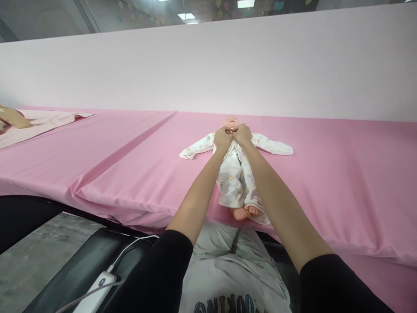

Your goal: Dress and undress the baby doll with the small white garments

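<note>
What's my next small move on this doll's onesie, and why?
Probably draw the onesie closed at the neck of the doll. Your left hand and right hand both grip its front edges there, and the front looks loosely gathered, though I can't see any fastener.

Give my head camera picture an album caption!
Left hand and right hand grip a white bear-print baby suit on a plastic doll, on pink cloth.

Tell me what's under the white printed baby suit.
A baby doll lies inside the white printed baby suit: its bare feet show below the hem, its head above the collar. Its body is covered. The pink sheet lies beneath.
</note>
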The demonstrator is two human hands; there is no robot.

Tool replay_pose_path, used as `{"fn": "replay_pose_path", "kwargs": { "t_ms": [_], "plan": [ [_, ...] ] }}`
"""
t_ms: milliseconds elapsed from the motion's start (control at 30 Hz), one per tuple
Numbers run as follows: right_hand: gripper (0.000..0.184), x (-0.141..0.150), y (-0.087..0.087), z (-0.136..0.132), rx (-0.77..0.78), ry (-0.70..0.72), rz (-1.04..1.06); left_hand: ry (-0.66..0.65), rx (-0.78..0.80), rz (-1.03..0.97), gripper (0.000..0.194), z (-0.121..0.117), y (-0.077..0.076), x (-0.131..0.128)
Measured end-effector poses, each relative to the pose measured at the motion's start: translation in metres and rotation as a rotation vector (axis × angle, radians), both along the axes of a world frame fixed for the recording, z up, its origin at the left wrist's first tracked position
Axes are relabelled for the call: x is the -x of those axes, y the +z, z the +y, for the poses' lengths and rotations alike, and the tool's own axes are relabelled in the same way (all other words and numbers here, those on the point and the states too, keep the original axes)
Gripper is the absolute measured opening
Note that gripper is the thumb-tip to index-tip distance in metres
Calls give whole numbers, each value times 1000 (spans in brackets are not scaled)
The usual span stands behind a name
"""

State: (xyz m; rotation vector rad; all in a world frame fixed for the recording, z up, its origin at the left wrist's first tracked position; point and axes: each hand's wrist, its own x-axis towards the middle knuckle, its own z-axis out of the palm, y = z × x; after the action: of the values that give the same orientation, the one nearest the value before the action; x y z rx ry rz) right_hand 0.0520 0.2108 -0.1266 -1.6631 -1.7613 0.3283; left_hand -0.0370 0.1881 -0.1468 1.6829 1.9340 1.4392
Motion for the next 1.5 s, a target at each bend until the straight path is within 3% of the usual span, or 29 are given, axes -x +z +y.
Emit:
{"fn": "replay_pose_path", "kwargs": {
  "t_ms": [233, 400, 633, 733, 900, 1067, 1233, 1367, 1500],
  "plan": [
    [28, 8, -8, -9, -145, 14, -111, -18, -69, -26, 25, -11, -2, 2],
    [27, 7, -10, -19, -252, -97, -87, -52, -101, 60, 23, -17, -6, 0],
    [30, 2, -15, -28, -251, -87, -101, -155, -87, 15, 20, -26, -9, 2],
    [27, -8, -13, -28, -201, 12, -62, -181, -103, 3, 15, -26, -10, 4],
    [18, -23, 4, -32, -25, 228, -83, -169, -128, -4, 20, -25, -12, 7],
    [18, -20, 13, -38, -73, 139, -117, -170, -94, 82, 22, -27, -10, 9],
    [19, -18, 10, -34, -83, 59, 85, -167, -46, 139, 28, -30, -4, 9],
    [27, -19, 8, -28, 5, 154, 338, -158, 1, 173, 26, -30, -1, 8],
    [32, -17, 7, -26, 13, 221, 392, -141, -31, 105, 20, -30, -3, 8]
  ]
}}
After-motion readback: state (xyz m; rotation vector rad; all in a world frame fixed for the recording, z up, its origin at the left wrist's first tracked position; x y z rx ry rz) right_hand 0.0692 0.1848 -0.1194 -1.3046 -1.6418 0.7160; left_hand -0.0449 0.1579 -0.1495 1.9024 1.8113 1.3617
